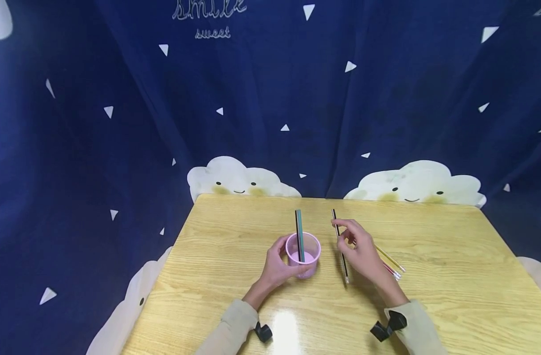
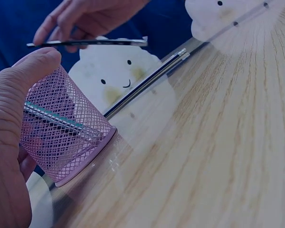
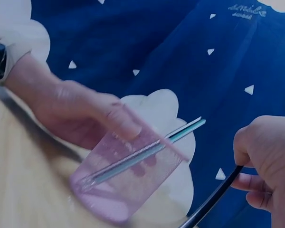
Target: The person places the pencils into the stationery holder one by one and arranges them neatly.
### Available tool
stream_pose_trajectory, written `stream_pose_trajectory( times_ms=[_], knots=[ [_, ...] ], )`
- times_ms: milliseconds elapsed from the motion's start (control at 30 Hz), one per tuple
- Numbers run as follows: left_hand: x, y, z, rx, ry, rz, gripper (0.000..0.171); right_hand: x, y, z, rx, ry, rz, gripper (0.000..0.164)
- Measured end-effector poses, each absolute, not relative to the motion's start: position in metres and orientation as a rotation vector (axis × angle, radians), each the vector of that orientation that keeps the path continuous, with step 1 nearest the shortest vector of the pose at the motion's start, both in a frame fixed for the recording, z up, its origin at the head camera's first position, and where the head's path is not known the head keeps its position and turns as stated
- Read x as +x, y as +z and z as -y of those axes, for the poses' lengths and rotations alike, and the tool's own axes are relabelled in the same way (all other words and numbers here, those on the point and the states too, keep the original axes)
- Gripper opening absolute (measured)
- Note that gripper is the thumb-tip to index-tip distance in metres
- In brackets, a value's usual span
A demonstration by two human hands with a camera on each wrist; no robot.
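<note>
A pink mesh pen cup (image 1: 308, 271) stands on the table, and my left hand (image 1: 277, 266) grips it round its side, thumb near the rim. Two pencils lean inside the cup, one teal (image 1: 300, 229) and one black (image 1: 297, 229); their lower ends show through the mesh in the left wrist view. To the right of the cup, my right hand (image 1: 361, 249) pinches a black pencil (image 1: 343, 261) between thumb and fingers. That pencil (image 2: 109, 42) is raised off the table in the left wrist view, with its ferrule end towards me in the head view.
Beyond and under my right hand, a yellow pencil (image 1: 391, 258) and a red pencil (image 1: 389, 269) lie on the wooden table (image 1: 452, 276), partly hidden by the hand. A dark blue curtain (image 1: 253, 88) with white clouds hangs behind the table's far edge.
</note>
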State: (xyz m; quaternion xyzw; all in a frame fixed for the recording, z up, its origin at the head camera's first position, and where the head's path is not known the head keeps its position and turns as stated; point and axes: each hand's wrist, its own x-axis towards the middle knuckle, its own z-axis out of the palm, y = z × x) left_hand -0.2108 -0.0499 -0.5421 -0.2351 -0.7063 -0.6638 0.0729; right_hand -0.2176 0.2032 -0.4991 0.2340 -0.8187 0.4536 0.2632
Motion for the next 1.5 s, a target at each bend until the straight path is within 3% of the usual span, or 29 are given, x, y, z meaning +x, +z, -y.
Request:
stream_pose_trajectory(
  times_ms=[367,667,1033,1500],
  knots=[
    [-0.210,-0.541,0.050,-0.732,-1.981,2.103,0.078,-0.215,-0.432,-0.176,0.639,1.286,2.127,0.053],
    [-0.212,-0.543,0.052,-0.734,-2.002,2.090,0.079,-0.224,-0.410,-0.156,0.676,1.361,1.997,0.052],
    [-0.213,-0.544,0.052,-0.733,-2.032,2.085,0.080,-0.232,-0.413,-0.139,0.711,1.374,1.937,0.051],
    [-0.233,-0.580,0.051,-0.735,-2.006,2.110,0.083,-0.243,-0.450,-0.137,0.720,1.319,2.032,0.049]
  ],
)
